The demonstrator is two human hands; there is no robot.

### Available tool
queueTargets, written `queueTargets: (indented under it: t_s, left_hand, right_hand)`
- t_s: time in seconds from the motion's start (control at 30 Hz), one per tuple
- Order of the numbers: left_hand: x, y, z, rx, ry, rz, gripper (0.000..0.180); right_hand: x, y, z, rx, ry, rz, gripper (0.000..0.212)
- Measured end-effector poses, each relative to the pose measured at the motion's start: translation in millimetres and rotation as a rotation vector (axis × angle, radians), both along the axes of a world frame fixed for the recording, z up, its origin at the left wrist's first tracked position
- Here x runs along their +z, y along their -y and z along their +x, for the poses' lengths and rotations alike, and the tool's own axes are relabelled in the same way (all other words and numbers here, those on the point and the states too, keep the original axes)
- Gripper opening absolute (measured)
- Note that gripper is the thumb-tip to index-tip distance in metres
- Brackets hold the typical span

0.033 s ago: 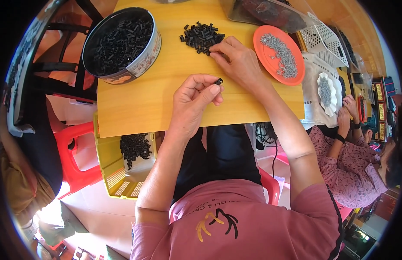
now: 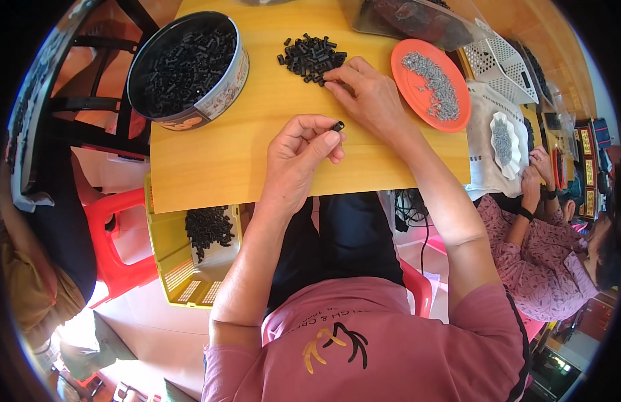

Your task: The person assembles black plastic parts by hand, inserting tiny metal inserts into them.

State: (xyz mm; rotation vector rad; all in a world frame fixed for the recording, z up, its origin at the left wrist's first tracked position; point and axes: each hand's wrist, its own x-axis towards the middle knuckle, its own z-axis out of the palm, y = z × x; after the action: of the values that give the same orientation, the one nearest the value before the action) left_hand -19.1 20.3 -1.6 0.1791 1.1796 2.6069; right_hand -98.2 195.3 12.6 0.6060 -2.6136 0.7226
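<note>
A short black plastic tube (image 2: 338, 126) is pinched between the thumb and index finger of my left hand (image 2: 300, 144), just above the table, its open end pointing up and right. At the right edge of a loose pile of black plastic tubes (image 2: 312, 56), my right hand (image 2: 370, 94) has thumb and fingertips drawn together against the outermost pieces. Whether a piece sits between those fingertips is too small to tell. To the right of that hand lies an orange-red oval plate (image 2: 407, 100) with many small grey metal pieces (image 2: 436, 84), which look like screws.
A round tin (image 2: 220, 94) full of black tubes stands at the table's (image 2: 216, 171) left. Below it is a yellow crate (image 2: 164, 248) with black parts. A clear bin (image 2: 377, 23) and white basket (image 2: 501, 60) are back right. Another person's hands (image 2: 536, 175) work at right.
</note>
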Motion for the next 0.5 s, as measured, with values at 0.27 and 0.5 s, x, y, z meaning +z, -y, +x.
queueTargets:
  t_s: [0.27, 0.5]
  left_hand:
    - [1, -1, 1, -0.016, -0.015, -0.037, 0.017]
    - [-1, -1, 1, -0.024, -0.037, -0.047, 0.016]
  right_hand:
    - [4, -13, -2, -0.048, 0.008, -0.094, 0.013]
    - [9, -20, -1, -0.068, 0.045, -0.092, 0.014]
